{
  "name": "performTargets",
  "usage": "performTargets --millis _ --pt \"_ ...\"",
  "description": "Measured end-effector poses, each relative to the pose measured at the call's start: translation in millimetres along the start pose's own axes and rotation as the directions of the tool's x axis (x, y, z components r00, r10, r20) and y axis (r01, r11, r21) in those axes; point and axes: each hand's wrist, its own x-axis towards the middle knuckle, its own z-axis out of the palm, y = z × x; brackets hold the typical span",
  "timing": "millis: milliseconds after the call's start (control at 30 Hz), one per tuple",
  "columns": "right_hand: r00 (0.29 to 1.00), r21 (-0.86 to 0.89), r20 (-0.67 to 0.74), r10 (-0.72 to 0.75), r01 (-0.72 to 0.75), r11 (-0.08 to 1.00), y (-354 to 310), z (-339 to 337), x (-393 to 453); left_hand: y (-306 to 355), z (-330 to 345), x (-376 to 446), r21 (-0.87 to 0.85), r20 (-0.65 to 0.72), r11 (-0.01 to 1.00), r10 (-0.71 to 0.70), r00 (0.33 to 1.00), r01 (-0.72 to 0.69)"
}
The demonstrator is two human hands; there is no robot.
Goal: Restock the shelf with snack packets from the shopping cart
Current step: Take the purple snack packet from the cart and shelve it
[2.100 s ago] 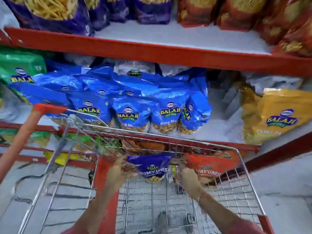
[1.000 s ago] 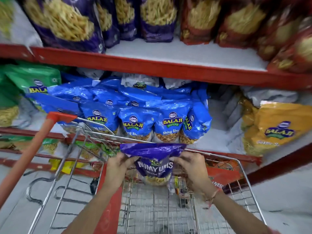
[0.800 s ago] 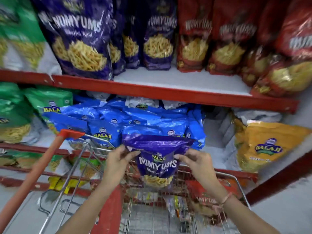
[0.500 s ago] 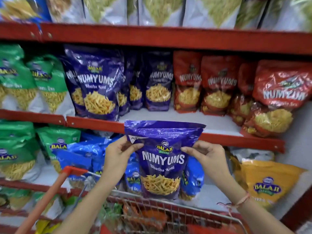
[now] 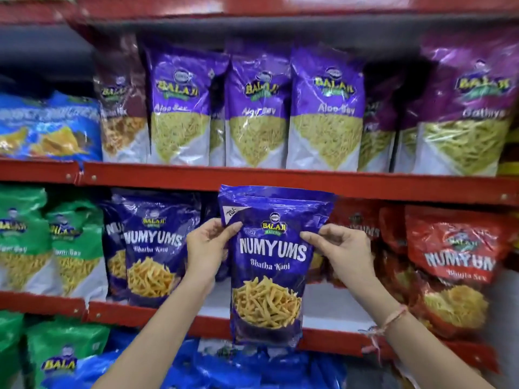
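**A:** Snack packet first: the glossy purple plastic "Numyums" pouch hangs in the air in front of the red metal shelf, level with the row of matching purple pouches on the left and the red foil pouches on the right. It sits before the bare gap between those two groups.

**B:** How is it held?

**A:** By its upper corners only. The left hand pinches the left edge between thumb and fingers; the right hand pinches the right edge the same way. Nothing supports the bottom.

**B:** Which way does it point?

**A:** Long axis nearly vertical, sealed top up and tipped slightly to the left, printed face toward the camera, the pictured snacks at the lower end.

**B:** What could go wrong?

**A:** I'd judge three things. The film looks slick, so a light pinch could slip while the pouch is pushed in. The top edge overlaps the red shelf lip above, so a straight push might catch there and crumple it. And the base looks soft, so if it lands unevenly the pouch may flop forward or lean into the red foil pouches.

**B:** So lower it first?

**A:** Probably, then slide it in upright.
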Motion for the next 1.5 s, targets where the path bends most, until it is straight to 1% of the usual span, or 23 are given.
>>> performTargets --millis 133,267,367,500,633,800,867,933,967,1067,1133,1167,1233,1333,1500 --pt "1.000 0.010 -0.020 0.021 -0.021 1.000 25 9 29 -20 9 32 -0.051 -0.040 0.998 -0.031 0.999 0.029" --pt "0.995 -0.001 -0.049 0.084 -0.084 0.996 54 15 53 -42 10 60 -0.010 -0.079 1.000 -0.013 0.997 0.012" --pt "0.982 0.030 -0.068 0.176 -0.174 0.984 78 21 66 -60 9 76 0.015 -0.095 1.000 -0.022 0.995 0.024" --pt "0.959 0.050 -0.117 0.260 -0.255 0.965 107 32 80 -88 7 100 0.029 -0.144 0.993 -0.112 0.983 0.118" --pt "0.950 0.018 -0.176 0.259 -0.260 0.966 128 38 87 -110 4 116 0.066 -0.166 0.983 -0.160 0.973 0.173" --pt "0.958 0.039 -0.118 0.260 -0.257 0.966 138 41 87 -122 0 121 0.116 -0.146 0.977 -0.159 0.976 0.177" --pt "0.960 -0.011 -0.096 0.263 -0.266 0.964 144 39 76 -124 -2 111 0.141 -0.130 0.966 -0.197 0.972 0.215" --pt "0.948 -0.083 -0.046 0.316 -0.319 0.944 155 38 60 -129 -5 95 0.100 -0.096 0.954 -0.272 0.958 0.281" --pt "0.926 -0.095 -0.026 0.376 -0.376 0.922 161 38 51 -131 -7 87 0.085 -0.083 0.943 -0.316 0.945 0.323" --pt "0.811 0.022 0.009 0.586 -0.586 0.810 172 41 30 -143 -17 65 0.112 -0.050 0.891 -0.437 0.898 0.440" --pt "0.754 0.053 0.071 0.653 -0.657 0.752 172 44 20 -150 -22 56 0.134 -0.058 0.873 -0.465 0.883 0.469" --pt "0.741 0.063 0.107 0.663 -0.671 0.739 171 45 15 -151 -24 52 0.155 -0.060 0.869 -0.466 0.883 0.469" --pt "0.740 0.068 0.142 0.658 -0.670 0.739 172 45 7 -151 -25 47 0.193 -0.046 0.872 -0.449 0.892 0.449" --pt "0.739 0.097 0.159 0.655 -0.672 0.734 168 45 0 -152 -37 44 0.233 -0.061 0.867 -0.439 0.896 0.441" --pt "0.762 0.020 0.146 0.630 -0.639 0.769 156 44 -16 -198 -80 52 0.357 -0.120 0.815 -0.443 0.888 0.455"
